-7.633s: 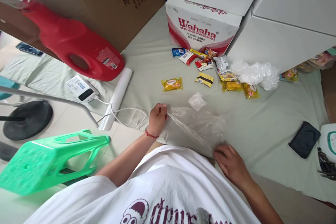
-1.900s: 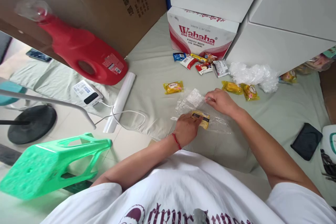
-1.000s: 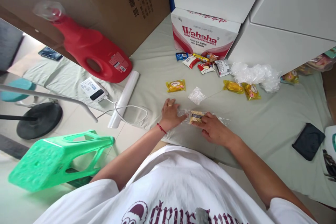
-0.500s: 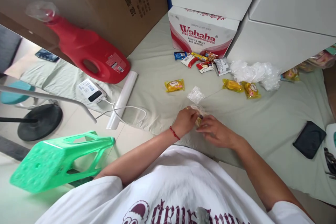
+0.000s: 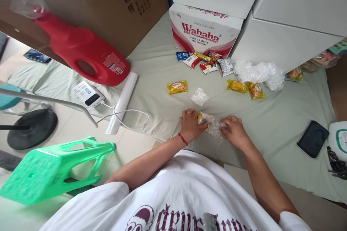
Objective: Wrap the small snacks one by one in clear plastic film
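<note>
A clear plastic bag (image 5: 214, 127) with a yellow snack packet (image 5: 202, 117) inside lies on the pale green sheet (image 5: 271, 122) in front of me. My left hand (image 5: 189, 125) grips the packet end of the bag. My right hand (image 5: 235, 131) pinches the bag's other end, so the film is bunched between the two hands. A small crumpled clear bag (image 5: 199, 96) lies just beyond them. Further back lie a yellow packet (image 5: 177, 87), two more yellow packets (image 5: 245, 88) and several mixed snack packets (image 5: 206, 62).
A Wahaha water carton (image 5: 204, 30) and white boxes (image 5: 287, 18) stand at the back, a red detergent jug (image 5: 78, 48) at left. A plastic roll (image 5: 121, 101), power bank (image 5: 89, 94), green stool (image 5: 51, 168), black pouch (image 5: 312, 139) and crumpled film (image 5: 258, 72) surround me.
The flat bag was loaded with the yellow packet, then gathered. In the last half second my hands drew apart, the right sliding right along the bunched film while the left keeps the packet end.
</note>
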Tool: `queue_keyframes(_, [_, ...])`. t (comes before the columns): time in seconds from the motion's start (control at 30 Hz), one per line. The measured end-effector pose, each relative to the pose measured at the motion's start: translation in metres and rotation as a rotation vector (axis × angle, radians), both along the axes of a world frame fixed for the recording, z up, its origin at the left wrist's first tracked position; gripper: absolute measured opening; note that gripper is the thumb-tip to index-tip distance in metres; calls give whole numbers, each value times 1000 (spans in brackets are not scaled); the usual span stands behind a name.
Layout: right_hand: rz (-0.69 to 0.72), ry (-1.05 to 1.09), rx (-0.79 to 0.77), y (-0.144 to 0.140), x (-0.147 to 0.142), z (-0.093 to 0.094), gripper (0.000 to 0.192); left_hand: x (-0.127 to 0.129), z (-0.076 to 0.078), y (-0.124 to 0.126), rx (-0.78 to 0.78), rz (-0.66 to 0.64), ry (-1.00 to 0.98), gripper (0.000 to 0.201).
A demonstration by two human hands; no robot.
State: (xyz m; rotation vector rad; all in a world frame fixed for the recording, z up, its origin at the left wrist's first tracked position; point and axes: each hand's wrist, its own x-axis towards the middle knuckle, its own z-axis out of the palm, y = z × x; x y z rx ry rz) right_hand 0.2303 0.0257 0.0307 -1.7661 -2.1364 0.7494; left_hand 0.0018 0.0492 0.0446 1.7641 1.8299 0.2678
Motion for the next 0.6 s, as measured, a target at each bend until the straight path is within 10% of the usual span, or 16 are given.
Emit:
queue_keyframes(0.3, [-448,877,-249,-34,-60,17,53,18,-20,-30,452,-300,-23,30])
queue_keyframes(0.43, [-509,942,-202,-35,-70,3,61,13,-34,-44,560,-569,-255,58])
queue_keyframes(0.6, [-491,834,-175,-37,-46,-9,55,-5,-33,-49,454,-561,-507,61])
